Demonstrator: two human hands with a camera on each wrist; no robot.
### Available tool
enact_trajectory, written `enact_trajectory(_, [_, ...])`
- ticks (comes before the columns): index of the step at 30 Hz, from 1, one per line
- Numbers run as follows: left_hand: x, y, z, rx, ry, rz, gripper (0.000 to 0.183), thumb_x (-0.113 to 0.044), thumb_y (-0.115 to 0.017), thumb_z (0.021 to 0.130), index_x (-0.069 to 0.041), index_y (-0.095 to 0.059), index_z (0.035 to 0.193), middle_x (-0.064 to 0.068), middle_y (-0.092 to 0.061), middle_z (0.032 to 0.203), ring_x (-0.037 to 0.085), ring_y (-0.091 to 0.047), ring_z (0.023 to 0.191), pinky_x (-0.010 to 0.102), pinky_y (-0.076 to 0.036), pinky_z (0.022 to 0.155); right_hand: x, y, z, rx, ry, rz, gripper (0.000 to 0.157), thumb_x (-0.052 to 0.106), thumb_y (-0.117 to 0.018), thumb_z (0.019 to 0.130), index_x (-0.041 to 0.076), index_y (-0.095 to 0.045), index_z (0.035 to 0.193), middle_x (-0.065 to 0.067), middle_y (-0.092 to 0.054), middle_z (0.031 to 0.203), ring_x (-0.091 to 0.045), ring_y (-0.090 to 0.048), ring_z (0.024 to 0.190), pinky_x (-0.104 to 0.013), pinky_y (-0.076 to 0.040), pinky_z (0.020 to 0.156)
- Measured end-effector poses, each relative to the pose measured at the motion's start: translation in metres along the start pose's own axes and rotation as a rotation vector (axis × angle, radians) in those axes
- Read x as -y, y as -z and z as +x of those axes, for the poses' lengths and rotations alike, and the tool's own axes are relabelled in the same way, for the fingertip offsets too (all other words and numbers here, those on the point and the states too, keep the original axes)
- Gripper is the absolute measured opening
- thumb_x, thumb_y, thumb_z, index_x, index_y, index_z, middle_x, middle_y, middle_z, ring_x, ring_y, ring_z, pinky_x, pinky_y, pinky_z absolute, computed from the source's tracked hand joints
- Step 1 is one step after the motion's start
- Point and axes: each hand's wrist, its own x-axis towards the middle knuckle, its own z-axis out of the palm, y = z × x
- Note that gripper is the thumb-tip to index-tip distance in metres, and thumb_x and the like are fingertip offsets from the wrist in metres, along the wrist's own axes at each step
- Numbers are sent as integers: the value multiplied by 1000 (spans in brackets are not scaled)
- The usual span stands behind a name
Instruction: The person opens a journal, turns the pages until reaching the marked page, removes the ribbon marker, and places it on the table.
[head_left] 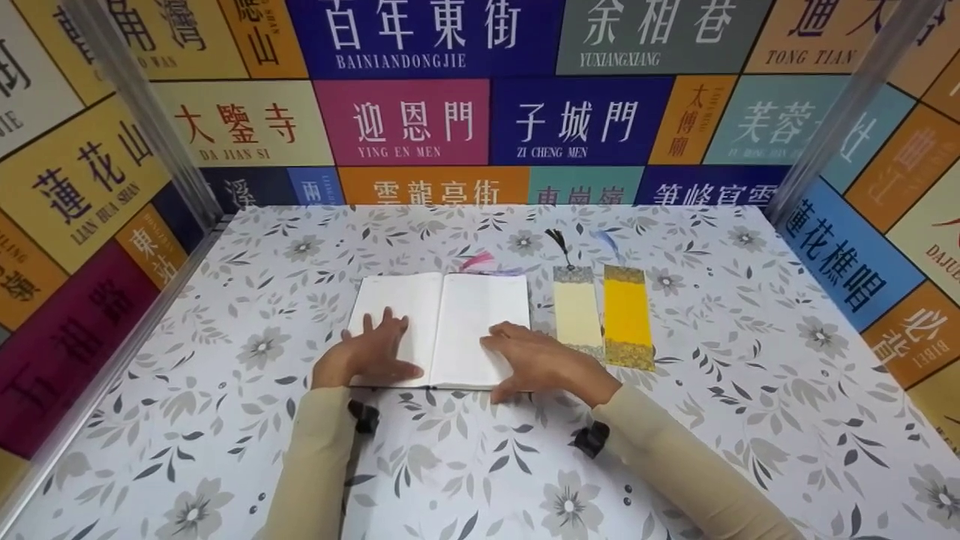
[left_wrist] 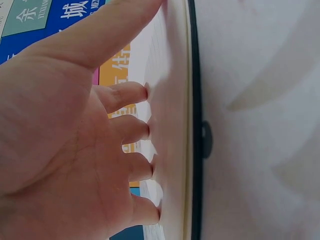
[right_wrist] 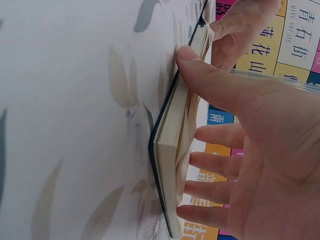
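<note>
An open notebook [head_left: 472, 322] with blank-looking white pages lies flat on the table. My left hand [head_left: 375, 349] rests on its left page, fingers spread and fingertips touching the paper. On the right page lies my right hand [head_left: 544, 360], its fingers extended. The right thumb [right_wrist: 190, 56] touches the notebook's near edge, as the right wrist view shows. A dark cover [left_wrist: 197, 125] edges the page block in the left wrist view. Past the notebook's top edge a pink tassel [head_left: 477, 262] sticks out; what it hangs from is hidden.
Right of the notebook lie a cream bookmark [head_left: 576, 311] with a black tassel and a yellow bookmark [head_left: 628, 315] with a blue tassel. A floral cloth [head_left: 247, 420] covers the table. Walls with coloured sign panels [head_left: 412, 124] stand behind and at both sides.
</note>
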Motion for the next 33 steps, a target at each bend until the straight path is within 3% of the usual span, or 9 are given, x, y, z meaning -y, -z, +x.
enact_trajectory(4, [0, 0, -1, 0, 2, 23, 99, -51, -66, 91, -10, -10, 162, 24, 11, 167, 52, 13, 151, 79, 4, 113, -1, 5, 0, 50, -8, 35, 86, 41, -79, 84, 8, -40, 153, -17, -32, 162, -35, -33, 149, -50, -30, 123])
enact_trajectory(8, [0, 0, -2, -5, -8, 5, 99, -50, -67, 91, -8, -12, 162, 26, 10, 166, 53, 12, 150, 80, 3, 113, -2, 8, 0, 80, -8, 72, 72, 37, -70, 93, 8, -42, 153, -18, -30, 163, -36, -28, 152, -51, -27, 124])
enact_trajectory(15, [1, -1, -3, -10, -22, -46, 99, -49, -68, 90, -7, -12, 162, 26, 10, 166, 53, 14, 150, 80, 5, 112, -6, 9, -3, 70, 45, 75, 56, 20, -62, 99, 3, -45, 150, -21, -32, 162, -38, -28, 152, -52, -27, 124])
enact_trajectory(20, [0, -3, -2, -4, -7, -32, 99, -50, -66, 91, -9, -12, 162, 25, 12, 166, 52, 15, 151, 79, 6, 113, -12, 5, -5, -18, 63, 125, 54, 10, -64, 96, -2, -48, 146, -26, -37, 156, -40, -37, 145, -53, -32, 121])
enact_trajectory(26, [0, -2, 0, 2, 5, -6, 98, -51, -65, 92, -10, -11, 162, 24, 12, 166, 51, 15, 151, 78, 5, 113, -18, 4, -6, -125, -61, 202, 72, 13, -70, 93, -2, -34, 153, -29, -22, 162, -42, -36, 146, -52, -40, 115])
enact_trajectory(31, [0, -1, 0, 1, 5, 9, 97, -51, -65, 92, -10, -11, 162, 24, 11, 167, 51, 14, 151, 79, 5, 113, -23, 7, -4, -290, -67, 257, 76, 8, -70, 92, -6, -29, 154, -31, -29, 155, -43, -37, 143, -54, -41, 113])
enact_trajectory(33, [0, -1, 0, -2, 5, 2, 97, -51, -65, 92, -11, -12, 162, 24, 11, 167, 50, 14, 151, 78, 4, 114, -25, 8, -3, -336, -96, 331, 77, 8, -68, 92, -5, -25, 155, -31, -31, 154, -43, -35, 144, -54, -39, 116])
